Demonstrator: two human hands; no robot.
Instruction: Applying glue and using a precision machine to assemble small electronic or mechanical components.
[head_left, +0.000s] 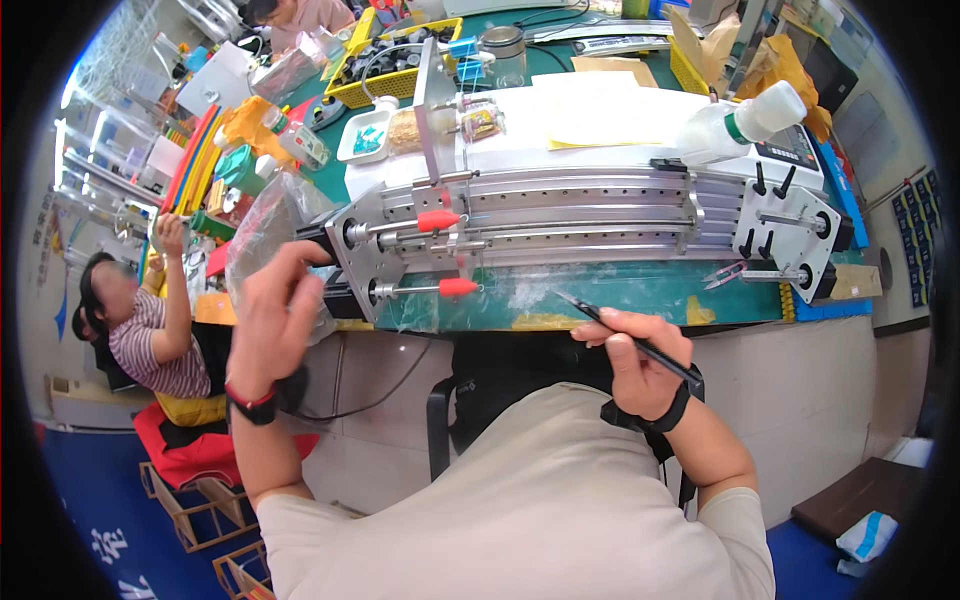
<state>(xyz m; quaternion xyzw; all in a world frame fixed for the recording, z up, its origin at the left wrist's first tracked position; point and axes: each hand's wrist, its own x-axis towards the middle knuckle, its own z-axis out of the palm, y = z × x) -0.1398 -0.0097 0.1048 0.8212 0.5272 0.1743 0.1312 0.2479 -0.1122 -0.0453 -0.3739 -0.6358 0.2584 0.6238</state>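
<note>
My right hand (645, 362) is closed around a slim black tool (650, 352) with a pointed metal tip, its kind not certain, aimed up and left at the table's front edge. My left hand (277, 312) holds nothing; its fingers are apart and bent, close to the black motors (345, 298) at the left end of a metal linear-rail machine (570, 215). Whether a fingertip touches a motor, I cannot tell. Two red-tipped pieces, an upper one (438, 220) and a lower one (458, 287), sit near the machine's left end plate (365, 240). Clear film lies behind my left hand.
The machine rests on a green-topped table (640, 292). Small pink-handled pliers or tweezers (725, 276) lie at its right end. A white squeeze bottle (745, 125) leans behind it. Yellow baskets (385, 92) and a jar (503, 55) stand farther back. Another person (150, 325) sits at left.
</note>
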